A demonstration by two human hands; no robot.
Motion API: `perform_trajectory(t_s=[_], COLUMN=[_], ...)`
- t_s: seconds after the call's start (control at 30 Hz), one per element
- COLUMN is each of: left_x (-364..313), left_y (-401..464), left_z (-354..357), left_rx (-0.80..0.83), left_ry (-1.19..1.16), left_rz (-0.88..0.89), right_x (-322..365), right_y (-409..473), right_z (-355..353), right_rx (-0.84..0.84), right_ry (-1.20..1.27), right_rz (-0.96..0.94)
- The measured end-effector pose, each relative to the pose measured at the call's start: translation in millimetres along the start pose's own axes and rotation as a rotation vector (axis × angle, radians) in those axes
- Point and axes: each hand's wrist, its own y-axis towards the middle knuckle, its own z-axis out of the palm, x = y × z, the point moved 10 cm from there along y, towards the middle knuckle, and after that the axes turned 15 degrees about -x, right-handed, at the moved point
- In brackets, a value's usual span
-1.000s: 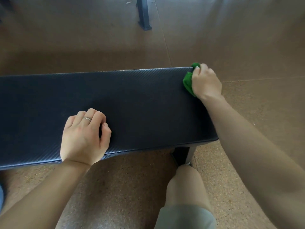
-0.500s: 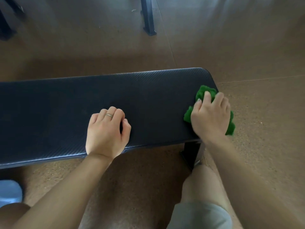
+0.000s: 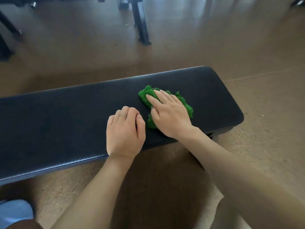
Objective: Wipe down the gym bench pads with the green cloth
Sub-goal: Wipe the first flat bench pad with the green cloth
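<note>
I see the green cloth (image 3: 166, 104) bunched on the dark bench pad (image 3: 66, 121), toward its right end and about midway between the near and far edges. My right hand (image 3: 168, 116) lies flat on top of it, fingers (image 3: 152, 100) straight and pressing down rather than curled round it. My left hand (image 3: 123, 131) rests on the pad just left of the cloth, fingers loosely curled and holding nothing, a ring on one of them. The cloth looks soft, light and crumpled, so I judge it would bunch or slip out from under a loose palm; broad flat pressure over its middle suits it best. The pad has a woven-looking, slightly glossy skin that seems firm and smooth to slide over. Brown floor (image 3: 247, 55) surrounds the bench, with a black frame leg (image 3: 141, 23) farther off.
</note>
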Motion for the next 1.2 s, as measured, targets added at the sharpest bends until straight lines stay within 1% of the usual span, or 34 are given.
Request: perform_trajectory(t_s=[0.07,0.13,0.2,0.27,0.3,0.33,0.4,0.47,0.53,0.6,0.7,0.77,0.83,0.9,0.93,1.0,1.03,1.13,1.2], left_x=[2.9,13.3,42.3,94.5,124.2,152.5,194.5,210.2,212.0,211.9,212.5,213.7,218.9,223.2,223.2,221.4,222.7,240.8,258.1], left_y=[5.4,10.6,12.4,10.2,7.4,4.2,-1.9,-2.7,-2.9,-4.5,-8.5,-9.1,-9.9,-12.1,-12.1,-8.6,-7.6,-9.6,-16.4], left_z=[-6.6,-27.9,-59.1,-88.9,-101.3,-111.5,-127.0,-137.7,-144.5,-145.4,-138.7,-136.9,-139.2,-141.6,-141.6,-140.2,-141.1,-156.0,-171.5], left_rx=[-0.006,-0.056,-0.119,-0.18,-0.209,-0.236,-0.297,-0.356,-0.412,-0.441,-0.421,-0.415,-0.444,-0.472,-0.477,-0.469,-0.472,-0.535,-0.583], left_ry=[-0.1,-0.191,-0.19,-0.136,-0.094,-0.055,-0.01,-0.015,-0.051,-0.1,-0.145,-0.147,-0.169,-0.188,-0.193,-0.228,-0.256,-0.332,-0.336], left_rz=[-0.036,-0.045,-0.04,-0.116,-0.179,-0.247,-0.362,-0.404,-0.402,-0.402,-0.416,-0.426,-0.46,-0.504,-0.512,-0.512,-0.521,-0.56,-0.602], right_x=[-16.7,-31.2,-30.3,-0.3,28.3,65.0,149.1,220.8,258.2,260.9,220.9,169.8,119.9,93.2,92.7,118.1,143.5,237.0,281.0], right_y=[-2.4,13.5,27.3,31.0,30.6,28.0,12.9,-9.6,-30.4,-48.3,-63.6,-65.1,-66.5,-69.3,-71.4,-77.8,-80.4,-74.8,-66.8], right_z=[-5.1,-6.6,-1.7,7.7,16.0,25.1,42.4,54.6,61.4,55.8,42.3,24.6,4.1,-5.9,-5.8,2.8,13.3,52.0,64.9], right_rx=[-0.006,-0.048,-0.068,-0.081,-0.077,-0.074,-0.09,-0.127,-0.153,-0.169,-0.221,-0.313,-0.36,-0.401,-0.431,-0.492,-0.499,-0.445,-0.466], right_ry=[-0.044,-0.089,-0.133,-0.16,-0.144,-0.112,-0.049,0.002,0.055,0.082,0.031,-0.051,-0.123,-0.163,-0.181,-0.202,-0.189,-0.103,-0.074], right_rz=[0.034,0.144,0.283,0.339,0.312,0.245,0.051,-0.134,-0.268,-0.351,-0.418,-0.38,-0.316,-0.235,-0.186,-0.131,-0.159,-0.346,-0.444])
